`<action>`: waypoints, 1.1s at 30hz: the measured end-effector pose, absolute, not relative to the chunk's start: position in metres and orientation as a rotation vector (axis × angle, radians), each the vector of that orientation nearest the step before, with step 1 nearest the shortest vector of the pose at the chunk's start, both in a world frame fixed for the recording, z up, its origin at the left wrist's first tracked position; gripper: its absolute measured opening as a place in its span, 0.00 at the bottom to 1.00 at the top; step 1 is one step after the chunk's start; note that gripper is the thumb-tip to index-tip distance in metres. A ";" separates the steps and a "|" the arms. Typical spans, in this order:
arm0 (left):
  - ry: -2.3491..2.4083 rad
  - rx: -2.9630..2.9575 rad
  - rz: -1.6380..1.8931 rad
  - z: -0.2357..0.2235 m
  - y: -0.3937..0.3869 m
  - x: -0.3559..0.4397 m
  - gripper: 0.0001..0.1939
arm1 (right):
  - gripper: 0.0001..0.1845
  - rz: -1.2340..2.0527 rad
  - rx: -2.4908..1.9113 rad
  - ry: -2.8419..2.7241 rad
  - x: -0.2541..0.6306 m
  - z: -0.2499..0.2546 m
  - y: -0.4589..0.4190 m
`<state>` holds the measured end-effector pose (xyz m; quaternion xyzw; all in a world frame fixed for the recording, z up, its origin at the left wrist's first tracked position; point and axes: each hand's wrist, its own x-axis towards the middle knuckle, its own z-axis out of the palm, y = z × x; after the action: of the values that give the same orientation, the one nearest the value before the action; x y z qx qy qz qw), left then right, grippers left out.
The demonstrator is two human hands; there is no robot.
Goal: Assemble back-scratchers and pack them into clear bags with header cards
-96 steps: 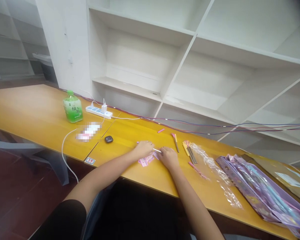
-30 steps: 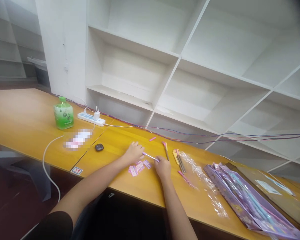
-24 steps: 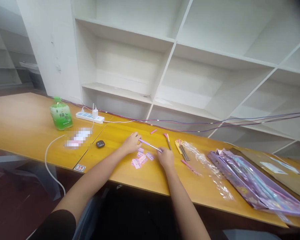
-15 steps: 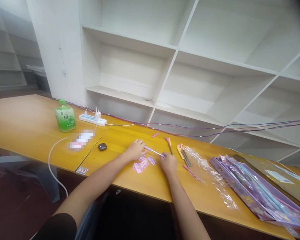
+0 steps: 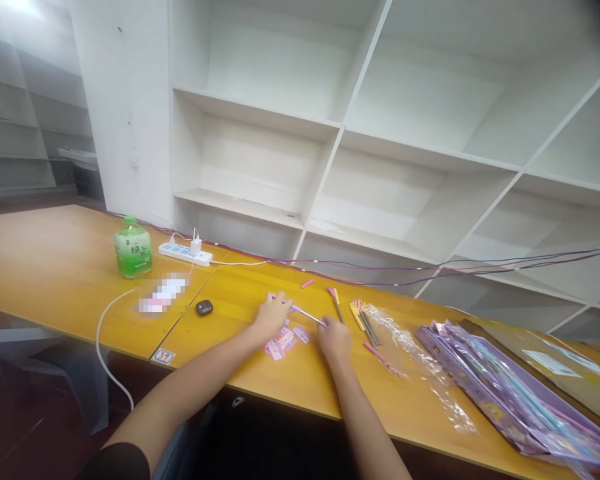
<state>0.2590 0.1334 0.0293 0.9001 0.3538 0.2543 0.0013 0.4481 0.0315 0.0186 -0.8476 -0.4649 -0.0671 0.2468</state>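
Ends of the slim rod (image 5: 309,316) are covered by the hands; only a middle length, purple and then silvery, is exposed. Pink cards (image 5: 281,342) overlap, so some are partly hidden; their print is too small to read. Left of the cards, a patch (image 5: 164,293) is pixelated beyond recognition. Well to the right of the cards, glossy film obscures the contents of a purple package (image 5: 510,397). Rod position: on the desk's (image 5: 240,287) far side of the cards, spanning both hands. Left hand (image 5: 274,315), just beside the cards: fingers pinching the purple end. Right hand (image 5: 335,339), right of the cards: fingers curled, pinching the silvery end.
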 end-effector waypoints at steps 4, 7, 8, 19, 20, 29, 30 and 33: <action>0.852 2.924 0.774 0.027 0.146 0.250 0.17 | 0.12 -0.210 -2.224 -1.403 0.449 0.015 0.032; 0.903 2.931 0.850 0.030 0.155 0.246 0.20 | 0.13 -0.197 -2.165 -1.477 0.449 0.013 0.032; 0.908 2.942 0.883 0.031 0.156 0.245 0.21 | 0.14 -0.201 -2.156 -1.489 0.448 0.013 0.032; 0.797 2.896 0.973 0.052 0.193 0.221 0.24 | 0.19 -0.312 -2.455 -1.566 0.476 0.054 0.009; 0.832 2.868 0.996 0.054 0.201 0.213 0.24 | 0.18 -0.355 -2.466 -1.559 0.496 0.058 -0.002; 0.730 2.822 1.077 0.051 0.224 0.203 0.23 | 0.16 -1.008 -2.320 -1.591 0.732 0.059 -0.171; 0.702 2.833 1.093 0.050 0.222 0.207 0.23 | 0.17 -1.029 -2.317 -1.581 0.744 0.059 -0.186; 0.664 2.855 1.126 0.051 0.220 0.211 0.22 | 0.19 -1.066 -2.283 -1.545 0.757 0.055 -0.212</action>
<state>0.2111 0.2197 0.0511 0.9092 0.2115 0.3587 0.0009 0.7574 -0.2124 0.0549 -0.7691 -0.5205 -0.3590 0.0930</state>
